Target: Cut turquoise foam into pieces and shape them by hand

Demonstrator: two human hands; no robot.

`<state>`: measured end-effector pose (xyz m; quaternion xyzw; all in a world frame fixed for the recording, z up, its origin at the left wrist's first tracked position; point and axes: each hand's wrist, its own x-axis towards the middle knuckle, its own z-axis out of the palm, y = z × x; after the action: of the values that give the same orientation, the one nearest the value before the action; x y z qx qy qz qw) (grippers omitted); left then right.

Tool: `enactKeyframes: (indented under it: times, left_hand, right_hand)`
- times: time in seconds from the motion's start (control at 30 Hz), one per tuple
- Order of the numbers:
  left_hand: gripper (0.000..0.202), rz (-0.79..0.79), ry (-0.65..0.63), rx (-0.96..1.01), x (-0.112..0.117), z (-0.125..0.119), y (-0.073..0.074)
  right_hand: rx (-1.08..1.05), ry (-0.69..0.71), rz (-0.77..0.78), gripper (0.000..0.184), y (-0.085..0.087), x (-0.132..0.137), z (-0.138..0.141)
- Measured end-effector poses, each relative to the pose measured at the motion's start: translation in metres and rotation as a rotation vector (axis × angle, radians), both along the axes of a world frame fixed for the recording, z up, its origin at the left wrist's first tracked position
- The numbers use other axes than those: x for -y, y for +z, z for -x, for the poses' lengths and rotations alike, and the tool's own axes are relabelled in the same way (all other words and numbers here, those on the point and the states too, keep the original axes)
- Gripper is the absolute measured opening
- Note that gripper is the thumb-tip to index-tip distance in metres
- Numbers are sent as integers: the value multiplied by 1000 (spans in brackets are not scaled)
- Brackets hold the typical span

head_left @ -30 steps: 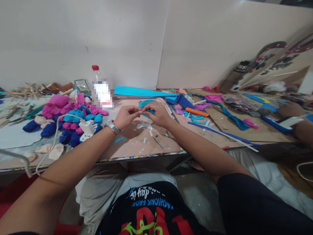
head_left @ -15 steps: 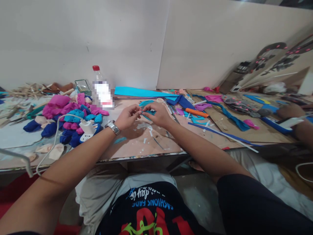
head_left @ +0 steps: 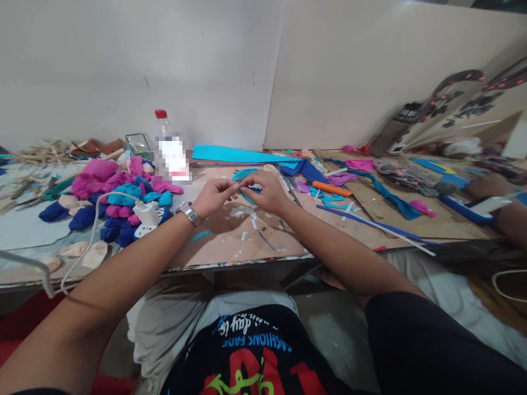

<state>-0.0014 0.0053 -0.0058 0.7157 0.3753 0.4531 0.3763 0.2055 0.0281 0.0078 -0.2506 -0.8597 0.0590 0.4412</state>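
My left hand [head_left: 216, 197], with a metal watch [head_left: 190, 214] on its wrist, is closed in a pinch above the table. My right hand [head_left: 265, 190] is pinched too, its fingertips meeting those of my left hand. Whatever lies between the fingertips is too small to make out. A teal ring-shaped piece [head_left: 237, 175] shows behind and below the fingers of my right hand, which partly cover it. I cannot tell whether the fingers touch it. Small white scraps [head_left: 254, 224] lie on the tabletop [head_left: 222, 241] below my hands.
Pink, blue and turquoise cloth bundles [head_left: 96, 170] lie at left beside a white plug and cable [head_left: 146, 214]. A red-capped bottle [head_left: 161, 114] stands behind them. An orange-handled cutter [head_left: 331, 189] and fabric strips [head_left: 366, 222] lie at right, near another person's arm [head_left: 508, 219].
My fingertips have shifted slightly, and the teal ring-shaped piece shows more of its outline behind them. Both hands stay pinched together in nearly the same place.
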Motion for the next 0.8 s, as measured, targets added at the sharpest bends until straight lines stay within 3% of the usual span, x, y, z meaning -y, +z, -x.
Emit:
enactKeyframes:
  times: [0.3, 0.8]
  left_hand:
    - [40, 21, -20, -21, -2, -2, -6]
    - [40, -118, 17, -176, 2, -1, -5]
  right_hand:
    - [20, 0, 100, 19, 0, -1, 2]
    - [13, -12, 129, 12, 1, 4, 2]
